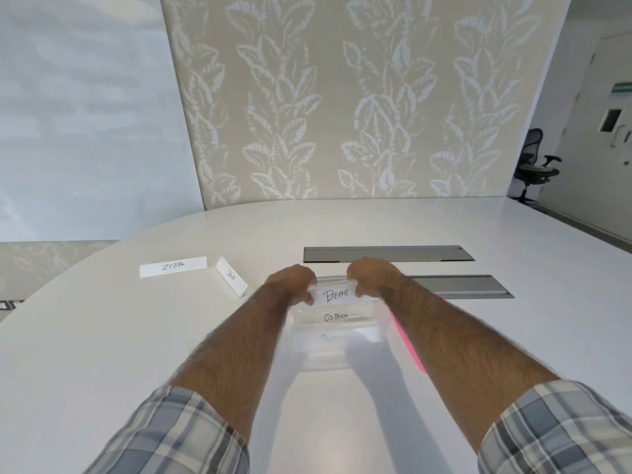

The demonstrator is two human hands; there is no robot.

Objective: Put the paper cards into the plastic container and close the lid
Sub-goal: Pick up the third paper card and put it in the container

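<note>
Two plaid-sleeved forearms reach out over the white surface (102, 336). Between them sits a clear plastic container (333, 350); its near card's writing is too faint to read, and behind it a card reads "OSTRICH" (336, 316). A pink lid (408, 340) is mostly hidden under the right arm. The left hand (292, 280) and right hand (371, 275) each pinch an end of a white paper card reading "BEAR" (336, 295) at the container's far end. Farther left lie the "ZEBRA" card (173, 266) and a tilted folded card (231, 276), hard to read.

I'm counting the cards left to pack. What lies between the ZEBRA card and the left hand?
In the head view, one folded card, handwriting too blurred to read, stands between the ZEBRA card and the left hand. Otherwise bare table.
</note>
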